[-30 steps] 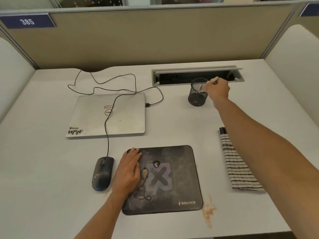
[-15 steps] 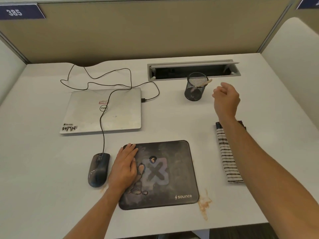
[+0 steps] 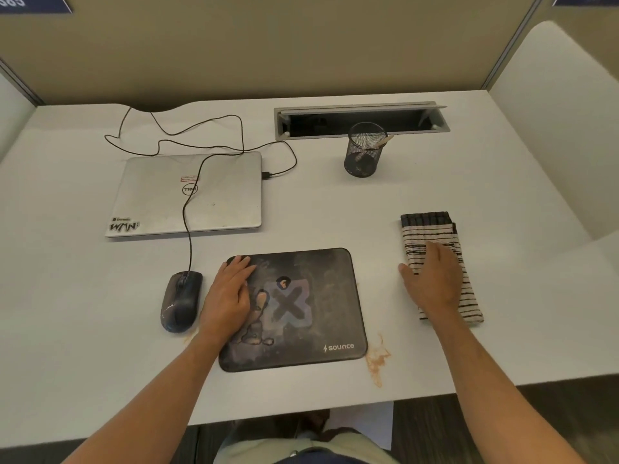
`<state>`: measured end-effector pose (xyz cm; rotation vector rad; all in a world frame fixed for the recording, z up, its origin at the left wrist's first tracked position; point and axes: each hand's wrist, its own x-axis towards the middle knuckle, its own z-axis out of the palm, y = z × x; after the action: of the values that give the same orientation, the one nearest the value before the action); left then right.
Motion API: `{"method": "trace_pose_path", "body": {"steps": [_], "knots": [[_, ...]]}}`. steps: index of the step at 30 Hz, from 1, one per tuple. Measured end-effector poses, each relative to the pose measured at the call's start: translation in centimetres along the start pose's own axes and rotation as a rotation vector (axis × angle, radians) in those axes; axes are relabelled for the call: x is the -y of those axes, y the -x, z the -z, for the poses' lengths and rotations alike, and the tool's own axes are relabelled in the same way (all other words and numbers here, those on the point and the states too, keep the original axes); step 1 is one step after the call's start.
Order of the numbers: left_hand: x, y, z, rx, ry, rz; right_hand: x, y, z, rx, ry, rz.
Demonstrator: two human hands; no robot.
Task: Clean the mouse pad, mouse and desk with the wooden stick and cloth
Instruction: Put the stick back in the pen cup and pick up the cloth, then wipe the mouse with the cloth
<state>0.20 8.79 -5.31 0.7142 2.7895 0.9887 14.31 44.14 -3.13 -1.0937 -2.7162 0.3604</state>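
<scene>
Striped cloth [image 3: 435, 236] lies folded on the counter [image 3: 335, 212], right of the mouse pad [image 3: 294, 309], long axis running near-to-far. Right hand [image 3: 432, 283] rests on its middle w/ fingers [image 3: 435, 251] straight and apart, so it's the nearer hand. Left hand [image 3: 231, 293] lies flat on the pad's left edge. Vs 0.5 s ago: right hand has come back from the mesh cup [image 3: 363, 150], where the wooden stick [image 3: 382, 142] sits.

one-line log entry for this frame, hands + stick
left hand: flat on mouse pad | right hand: on striped cloth | wooden stick: in mesh cup
</scene>
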Motion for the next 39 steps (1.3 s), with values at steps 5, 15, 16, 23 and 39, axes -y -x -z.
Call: {"method": "trace_pose_path", "body": {"steps": [5, 15, 16, 23, 39], "knots": [[0.2, 1.1, -0.1, 0.03, -0.035, 0.052, 0.2, 0.4, -0.1, 0.076, 0.068, 0.008], [0.0, 2.5, 0.2, 0.101, -0.085, 0.067, 2.3, 0.4, 2.3, 0.046, -0.019, -0.071], [-0.2, 2.6, 0.3, 0.097, -0.036, 0.09, 2.9, 0.5, 3.1, 0.027, -0.059, -0.099], [-2.7, 2.9, 2.6, 0.038, 0.225, 0.204, 8.9, 2.9, 6.3, -0.014, -0.472, -0.091], [-5.1, 5.3, 8.4, -0.022, 0.661, 0.064, 23.3, 10.6, 7.0, 0.556, -1.105, -0.028]]}}
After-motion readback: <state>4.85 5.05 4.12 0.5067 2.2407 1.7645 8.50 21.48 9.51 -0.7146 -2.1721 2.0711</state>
